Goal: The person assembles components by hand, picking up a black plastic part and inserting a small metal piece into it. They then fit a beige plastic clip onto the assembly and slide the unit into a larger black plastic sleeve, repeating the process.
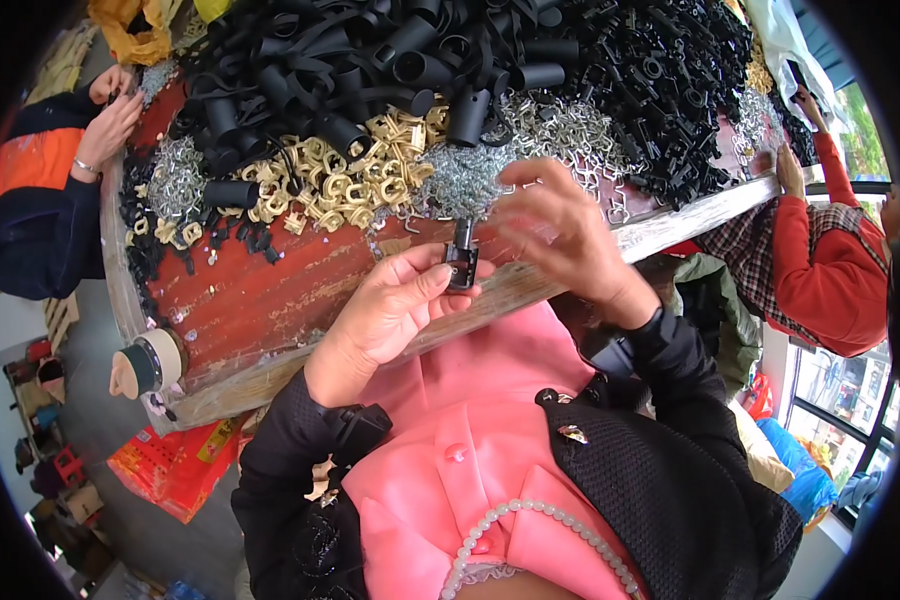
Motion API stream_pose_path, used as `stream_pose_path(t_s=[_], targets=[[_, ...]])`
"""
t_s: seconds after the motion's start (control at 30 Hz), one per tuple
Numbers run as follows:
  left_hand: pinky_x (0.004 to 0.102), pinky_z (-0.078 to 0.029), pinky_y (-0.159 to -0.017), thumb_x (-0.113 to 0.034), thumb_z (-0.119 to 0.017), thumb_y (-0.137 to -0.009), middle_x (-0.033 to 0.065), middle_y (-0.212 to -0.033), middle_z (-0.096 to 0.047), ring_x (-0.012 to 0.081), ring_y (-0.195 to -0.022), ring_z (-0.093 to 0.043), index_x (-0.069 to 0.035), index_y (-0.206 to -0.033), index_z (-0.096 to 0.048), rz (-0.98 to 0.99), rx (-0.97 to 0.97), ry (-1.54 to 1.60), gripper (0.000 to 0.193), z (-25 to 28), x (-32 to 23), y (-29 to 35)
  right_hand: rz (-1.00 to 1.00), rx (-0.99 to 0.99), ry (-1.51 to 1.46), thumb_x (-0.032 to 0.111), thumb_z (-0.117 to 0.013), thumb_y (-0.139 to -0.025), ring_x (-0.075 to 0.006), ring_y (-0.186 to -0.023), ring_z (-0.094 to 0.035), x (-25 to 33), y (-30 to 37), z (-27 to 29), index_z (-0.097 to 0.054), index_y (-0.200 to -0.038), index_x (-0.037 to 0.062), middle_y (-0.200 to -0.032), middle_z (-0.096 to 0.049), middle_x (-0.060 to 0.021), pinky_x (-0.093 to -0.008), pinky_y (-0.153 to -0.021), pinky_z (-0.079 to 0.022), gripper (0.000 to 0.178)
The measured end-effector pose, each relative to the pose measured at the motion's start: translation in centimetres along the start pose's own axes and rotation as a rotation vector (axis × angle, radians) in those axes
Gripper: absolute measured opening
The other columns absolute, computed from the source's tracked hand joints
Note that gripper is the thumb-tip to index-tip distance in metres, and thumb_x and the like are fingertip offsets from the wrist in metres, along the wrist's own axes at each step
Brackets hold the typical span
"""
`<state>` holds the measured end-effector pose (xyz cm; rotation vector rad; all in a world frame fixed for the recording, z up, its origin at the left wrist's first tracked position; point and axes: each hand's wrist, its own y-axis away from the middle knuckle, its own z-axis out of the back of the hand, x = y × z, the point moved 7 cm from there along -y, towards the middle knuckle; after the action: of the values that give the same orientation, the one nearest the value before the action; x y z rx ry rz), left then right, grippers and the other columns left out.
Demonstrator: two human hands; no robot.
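My left hand [395, 305] is closed around a small black plastic fitting [460, 268], pinched between thumb and fingers. The fitting has a hollow, box-like lower part and a narrow post standing up from it, held above the table's front edge. My right hand [575, 235] hovers to the right, its bent fingers apart and slightly blurred by motion; nothing shows in them. Just beyond the hands lie a heap of small silver springs [460, 180] and a pile of silver bent wire hooks [570, 135]. Gold-coloured metal pieces [325, 195] are heaped farther left.
A worn red table [260, 300] with a wooden rim carries large heaps of black tubes [355, 75] and black plastic parts [660, 90]. A tape roll [155, 360] is at its left corner. Co-workers sit left [45, 190] and right [830, 240]. A red bag [185, 465] lies below.
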<state>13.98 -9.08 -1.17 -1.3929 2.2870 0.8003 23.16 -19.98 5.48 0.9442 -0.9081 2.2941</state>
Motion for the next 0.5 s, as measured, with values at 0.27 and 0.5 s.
stream_pose_path(t_s=[0.27, 0.5], targets=[[0.0277, -0.047, -0.079, -0.011, -0.052, -0.083, 0.0174, -0.107, -0.054, 0.0201, -0.091, -0.057, 0.004, -0.11, -0.046, 0.03, -0.054, 0.022, 0.032, 0.0, 0.2, -1.2, -0.089, 0.127, 0.923, 0.014, -0.058, -0.072, -0.0264, -0.069, -0.055, -9.7, 1.6, 4.2, -0.049, -0.072, 0.0074, -0.074, -0.051, -0.008, -0.0346, -0.057, -0.042, 0.011], [0.0279, -0.047, -0.079, -0.011, -0.054, -0.082, 0.016, -0.103, -0.055, 0.0206, -0.091, -0.057, 0.003, -0.11, -0.048, 0.002, -0.109, 0.011, 0.031, 0.5, 0.3, -0.4, -0.258, -0.001, 0.471, 0.014, -0.051, -0.081, -0.0181, -0.053, -0.05, -10.1, 1.6, 5.0, -0.052, -0.076, 0.0042, -0.063, -0.051, -0.0035, -0.0279, -0.05, -0.04, 0.011]])
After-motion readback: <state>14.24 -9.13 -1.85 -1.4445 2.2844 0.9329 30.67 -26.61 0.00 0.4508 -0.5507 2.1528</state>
